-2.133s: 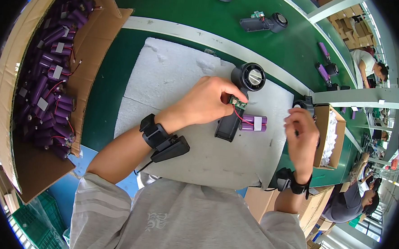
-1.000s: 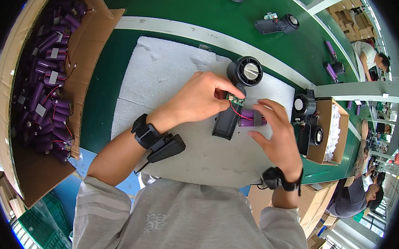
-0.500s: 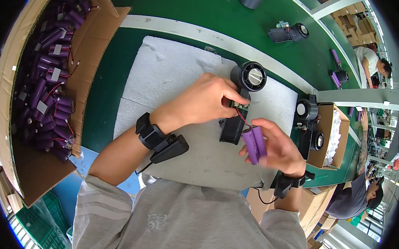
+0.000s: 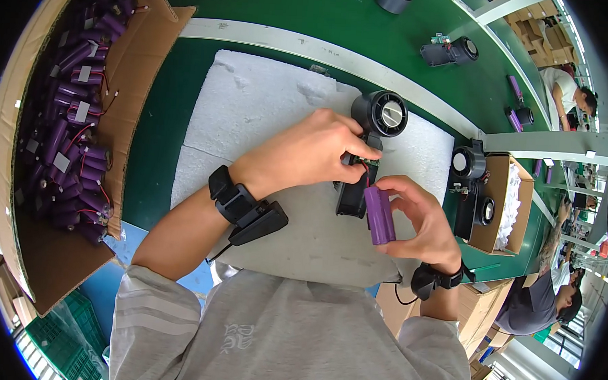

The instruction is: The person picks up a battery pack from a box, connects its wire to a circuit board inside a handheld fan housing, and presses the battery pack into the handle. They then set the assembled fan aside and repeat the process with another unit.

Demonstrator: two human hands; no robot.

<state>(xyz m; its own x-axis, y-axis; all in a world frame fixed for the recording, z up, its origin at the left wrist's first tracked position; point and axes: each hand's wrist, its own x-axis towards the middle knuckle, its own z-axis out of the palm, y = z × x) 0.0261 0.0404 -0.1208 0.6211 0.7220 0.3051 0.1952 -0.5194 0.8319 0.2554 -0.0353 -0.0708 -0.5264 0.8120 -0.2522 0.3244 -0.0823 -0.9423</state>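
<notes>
A black handheld fan unit [image 4: 351, 201] with a round fan head [image 4: 379, 113] lies on a white foam pad [image 4: 254, 94]. My left hand [image 4: 320, 149] is closed on its open handle, thumb and index finger at the green circuit board [image 4: 366, 161]. Between the fingers and thumb of my right hand [image 4: 422, 227] is a purple battery pack [image 4: 380, 216], held upright just beside the handle. Red wire runs from the board toward the pack; its far end is partly hidden by my fingers.
At left stands a cardboard box [image 4: 148, 85] of purple battery packs [image 4: 63, 136]. More fan units [image 4: 467, 164] lie at right beside a carton with white padding [image 4: 509, 208]. Others sit on the green conveyor [image 4: 313, 15] beyond a pale rail [image 4: 277, 41]. Co-workers [image 4: 546, 299] are at far right.
My right hand has turned the battery pack and brought it slightly left, closer to the handle. Its fingers now grip the pack's ends. My left hand stays at the circuit board.
</notes>
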